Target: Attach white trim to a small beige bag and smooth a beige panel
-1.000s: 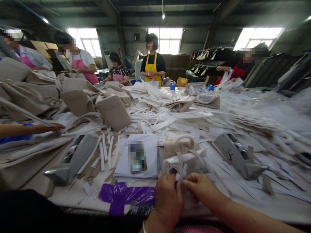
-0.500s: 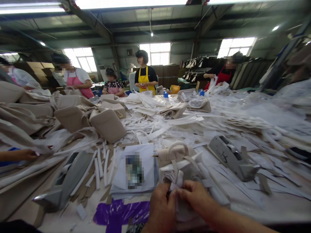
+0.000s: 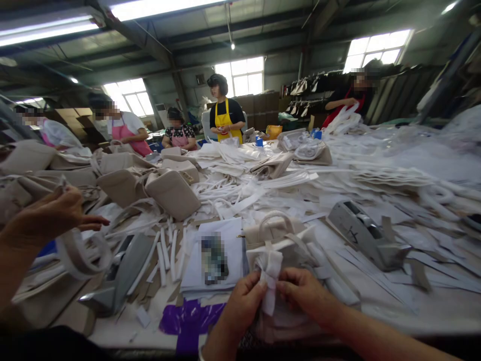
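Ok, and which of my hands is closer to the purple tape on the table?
Left. Your left hand is just to the right of the purple tape; your right hand is farther right, past the white strip.

Pretty dim shop tbh: dark beams (image 3: 137,36) overhead, lit tube lights (image 3: 161,7) high above the left hand (image 3: 244,301), bright paned windows (image 3: 248,72) way beyond it, grey wall (image 3: 280,72) around them, loaded rack (image 3: 319,97) off past the right hand (image 3: 310,292).
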The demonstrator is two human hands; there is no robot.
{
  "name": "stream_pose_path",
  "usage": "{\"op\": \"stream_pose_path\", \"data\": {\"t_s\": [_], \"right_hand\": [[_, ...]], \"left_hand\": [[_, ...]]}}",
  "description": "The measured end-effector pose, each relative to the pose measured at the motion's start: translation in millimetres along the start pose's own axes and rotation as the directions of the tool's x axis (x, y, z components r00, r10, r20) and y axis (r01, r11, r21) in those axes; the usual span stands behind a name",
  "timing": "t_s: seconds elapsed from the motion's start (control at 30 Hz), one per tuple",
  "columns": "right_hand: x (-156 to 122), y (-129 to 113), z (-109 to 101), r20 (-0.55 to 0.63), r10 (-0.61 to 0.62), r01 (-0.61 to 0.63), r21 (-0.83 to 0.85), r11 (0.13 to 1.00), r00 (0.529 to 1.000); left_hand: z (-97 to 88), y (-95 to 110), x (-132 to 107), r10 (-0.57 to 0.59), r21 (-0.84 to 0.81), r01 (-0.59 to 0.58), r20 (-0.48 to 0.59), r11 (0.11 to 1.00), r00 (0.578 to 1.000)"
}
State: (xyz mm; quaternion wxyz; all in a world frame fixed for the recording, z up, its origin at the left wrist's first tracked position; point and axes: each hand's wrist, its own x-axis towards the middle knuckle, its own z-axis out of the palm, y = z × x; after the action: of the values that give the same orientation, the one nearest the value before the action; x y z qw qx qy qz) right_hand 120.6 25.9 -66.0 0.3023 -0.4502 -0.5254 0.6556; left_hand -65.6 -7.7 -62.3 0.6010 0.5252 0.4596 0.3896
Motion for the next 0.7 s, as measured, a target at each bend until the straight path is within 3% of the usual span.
{"op": "stream_pose_path", "data": {"t_s": [0.1,0.17,0.23,0.3,0.37,0.5,0.6,0.7], "right_hand": [[2.8,4.4,-3.7,-0.015,0.011,-0.012,-0.033,0.999,1.000],[3.8,5.7,-5.7,0.028,0.009,-0.007,-0.062,0.998,1.000],[2.2,2.3,-6.5,0.073,-0.020,0.026,-0.081,0.996,0.997],[-3.0,-6.1,-7.1,0.132,-0.094,0.107,-0.096,0.990,0.987],[-11.6,-16.8,-9.5,0.181,-0.184,0.212,-0.150,0.966,0.966],[-31.3,-32.3,-30.2,0.088,-0.277,0.290,-0.342,0.894,0.957],[-38.0,-33.9,-67.0,-0.096,-0.334,0.271,-0.399,0.876,0.938],[-34.6,-23.7,-111.3,-0.323,-0.351,0.166,-0.481,0.861,0.879]], "left_hand": [[8.2,6.7,-10.4,0.059,0.345,-0.008,-0.138,0.939,0.989],[18.0,9.6,-15.4,0.173,0.620,0.045,-0.288,0.783,0.942],[28.5,9.4,-16.2,0.325,0.792,0.120,-0.377,0.599,0.867],[36.6,6.9,-12.7,0.438,0.870,0.151,-0.377,0.469,0.816],[40.2,3.8,-6.7,0.499,0.902,0.147,-0.354,0.406,0.791],[37.1,3.9,5.5,0.478,0.893,0.140,-0.356,0.428,0.803],[35.6,12.5,11.4,0.322,0.804,0.198,-0.433,0.561,0.842],[38.8,23.4,17.1,0.167,0.710,0.258,-0.470,0.655,0.867]]}}
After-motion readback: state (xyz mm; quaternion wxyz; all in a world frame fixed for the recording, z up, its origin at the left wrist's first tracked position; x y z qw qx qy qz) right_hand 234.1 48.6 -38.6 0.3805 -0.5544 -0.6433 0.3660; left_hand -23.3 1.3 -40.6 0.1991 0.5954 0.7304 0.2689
